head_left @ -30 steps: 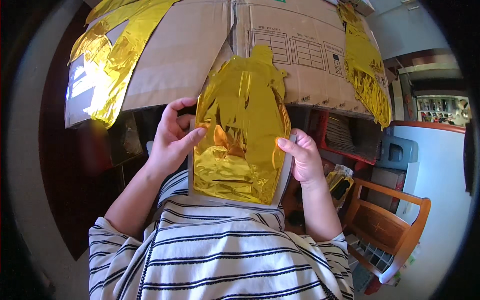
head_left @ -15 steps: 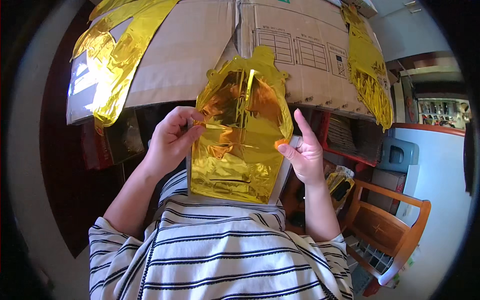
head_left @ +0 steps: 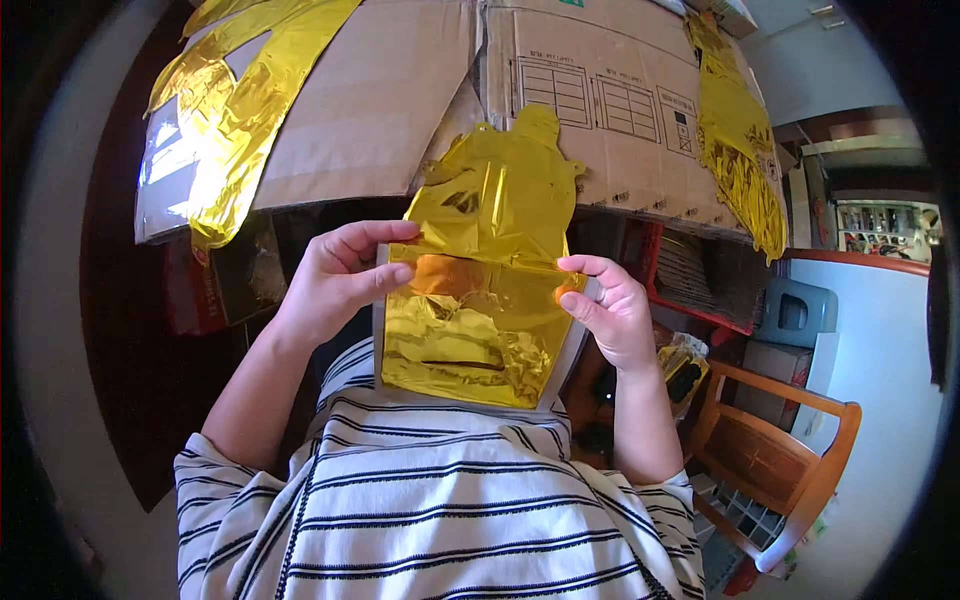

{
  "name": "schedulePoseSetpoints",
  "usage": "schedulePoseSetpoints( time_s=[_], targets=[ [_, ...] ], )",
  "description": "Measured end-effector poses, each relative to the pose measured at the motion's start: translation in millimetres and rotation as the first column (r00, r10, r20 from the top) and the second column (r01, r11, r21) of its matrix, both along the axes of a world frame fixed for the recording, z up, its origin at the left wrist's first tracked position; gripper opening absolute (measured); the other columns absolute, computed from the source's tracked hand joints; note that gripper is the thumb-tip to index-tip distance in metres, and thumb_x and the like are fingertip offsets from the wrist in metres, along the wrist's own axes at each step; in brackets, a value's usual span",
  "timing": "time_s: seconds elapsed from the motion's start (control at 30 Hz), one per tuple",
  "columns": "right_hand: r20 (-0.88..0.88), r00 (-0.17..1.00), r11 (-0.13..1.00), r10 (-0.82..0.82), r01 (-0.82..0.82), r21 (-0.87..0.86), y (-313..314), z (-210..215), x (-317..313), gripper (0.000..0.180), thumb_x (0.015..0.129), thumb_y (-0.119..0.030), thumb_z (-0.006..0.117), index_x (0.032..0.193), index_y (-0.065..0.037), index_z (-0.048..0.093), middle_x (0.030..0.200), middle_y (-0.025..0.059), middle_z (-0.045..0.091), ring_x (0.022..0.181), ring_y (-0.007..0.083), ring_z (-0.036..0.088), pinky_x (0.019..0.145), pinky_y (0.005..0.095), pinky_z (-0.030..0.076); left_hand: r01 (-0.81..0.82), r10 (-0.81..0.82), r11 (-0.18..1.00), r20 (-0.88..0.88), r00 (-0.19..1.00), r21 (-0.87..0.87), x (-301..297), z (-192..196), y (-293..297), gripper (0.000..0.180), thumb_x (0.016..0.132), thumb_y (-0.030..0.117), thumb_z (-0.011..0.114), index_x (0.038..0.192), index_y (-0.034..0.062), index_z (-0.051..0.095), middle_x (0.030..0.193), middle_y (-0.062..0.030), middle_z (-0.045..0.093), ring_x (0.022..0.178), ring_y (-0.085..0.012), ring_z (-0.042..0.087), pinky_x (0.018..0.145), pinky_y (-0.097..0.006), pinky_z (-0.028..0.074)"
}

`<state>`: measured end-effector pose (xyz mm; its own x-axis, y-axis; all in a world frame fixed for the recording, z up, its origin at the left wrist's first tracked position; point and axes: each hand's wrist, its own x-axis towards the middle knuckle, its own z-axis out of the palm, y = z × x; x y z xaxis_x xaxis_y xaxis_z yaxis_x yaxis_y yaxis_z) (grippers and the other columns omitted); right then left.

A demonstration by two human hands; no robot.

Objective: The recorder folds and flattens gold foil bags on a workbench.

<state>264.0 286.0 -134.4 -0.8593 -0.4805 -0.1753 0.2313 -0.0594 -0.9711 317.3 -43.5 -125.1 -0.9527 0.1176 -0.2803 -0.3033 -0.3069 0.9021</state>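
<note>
A shiny gold foil sheet [head_left: 500, 325], like a flat uninflated balloon with small tabs along its edge, lies over a pale board [head_left: 378, 345] on my lap. A crease crosses the foil at the height of my hands. At its left edge my left hand [head_left: 350, 270] holds the foil, index finger above the crease and thumb below it. My right hand [head_left: 610, 310] grips the right edge between thumb and fingers. A small orange patch [head_left: 563, 294] shows beside that thumb; I cannot make out what it is. Some fingertips are hidden behind the foil.
A large cardboard box [head_left: 370, 110] stands ahead, with gold foil pieces draped over its left side [head_left: 235, 140] and right side [head_left: 735, 130]. A wooden chair [head_left: 770, 450] is at the right, near a blue-grey plastic stool [head_left: 797, 310]. A red crate [head_left: 650, 270] sits below the box.
The foil's upper part has tipped and turned smoother, and a crease now crosses between my hands. My right index finger has come down onto the edge; my left thumb and index have spread apart.
</note>
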Motion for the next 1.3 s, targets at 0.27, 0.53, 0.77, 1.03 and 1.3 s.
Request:
schedulePoseSetpoints(
  time_s=[0.27,0.53,0.77,1.03,1.3],
  targets=[
    [0.056,0.998,0.999,-0.016,0.014,0.049,0,1,3,0.025,0.094,-0.005,0.073,0.116,0.0,0.062,0.101,-0.0008,0.067,0.089,0.0031,0.062,0.081,0.0198,0.052,-0.008,0.018,0.998,0.149,0.989,-0.067,2,5,1,0.035,0.087,0.001,0.077,0.121,0.001,0.065,0.105,-0.0041,0.07,0.09,-0.0092,0.068,0.084,-0.024,0.056],
    [0.173,0.985,1.0,-0.02,0.022,-0.011,1,1,3,0.015,0.092,-0.007,0.075,0.104,-0.002,0.067,0.095,-0.001,0.07,0.087,0.0032,0.061,0.081,0.0198,0.049,-0.047,0.051,0.999,0.214,0.975,-0.027,9,1,-6,0.015,0.087,0.009,0.08,0.096,0.0056,0.069,0.098,-0.0006,0.07,0.083,-0.0072,0.064,0.073,-0.022,0.052],
    [0.223,0.967,0.993,-0.121,0.12,0.02,-7,3,7,0.015,0.093,-0.013,0.076,0.102,-0.003,0.069,0.091,-0.003,0.068,0.083,0.0029,0.059,0.078,0.0195,0.047,0.003,0.036,0.979,0.187,0.982,-0.202,4,7,2,0.017,0.094,0.02,0.075,0.089,0.0064,0.067,0.084,0.0041,0.065,0.077,-0.005,0.057,0.074,-0.023,0.046],
    [0.155,0.979,0.988,-0.132,0.117,0.106,-3,12,-12,0.018,0.092,-0.019,0.078,0.097,-0.004,0.07,0.081,-0.0085,0.063,0.069,-0.0007,0.047,0.064,0.0175,0.038,-0.008,0.022,0.952,0.044,0.999,-0.306,-8,17,7,0.019,0.098,0.022,0.071,0.093,0.0049,0.065,0.082,0.0049,0.063,0.074,-0.0029,0.054,0.068,-0.02,0.043],
    [0.207,0.978,0.951,-0.019,-0.046,0.305,21,58,-168,0.022,0.094,-0.026,0.074,0.099,-0.006,0.068,0.091,-0.0002,0.071,0.078,0.0073,0.063,0.07,0.0241,0.05,0.028,0.0,0.862,0.055,0.998,-0.506,-145,52,20,0.026,0.094,0.029,0.073,0.093,0.0042,0.068,0.075,0.0025,0.061,0.062,-0.0049,0.049,0.055,-0.023,0.039]
  ],
)
